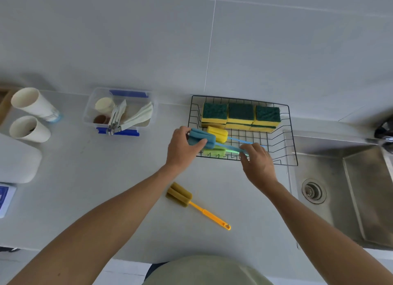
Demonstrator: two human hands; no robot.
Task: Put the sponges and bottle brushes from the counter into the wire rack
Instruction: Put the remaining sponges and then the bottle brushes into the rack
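A black wire rack point(291, 135) stands on the counter against the wall. Several yellow-and-green sponges point(240, 114) are stacked along its back. A yellow-headed brush point(217, 133) and a green-headed brush point(214, 151) lie inside it. My left hand point(182, 146) grips the foam head of a blue bottle brush point(202, 138) over the rack's left edge. My right hand point(258, 163) pinches that brush's blue handle at the rack's front. An olive-headed brush with an orange handle point(191, 201) lies on the counter below my hands.
A clear box with blue clips point(119, 112) holding utensils sits left of the rack. Two white cups point(32, 116) lie at the far left. A steel sink point(350, 189) with a drain and a tap point(385, 131) lies to the right.
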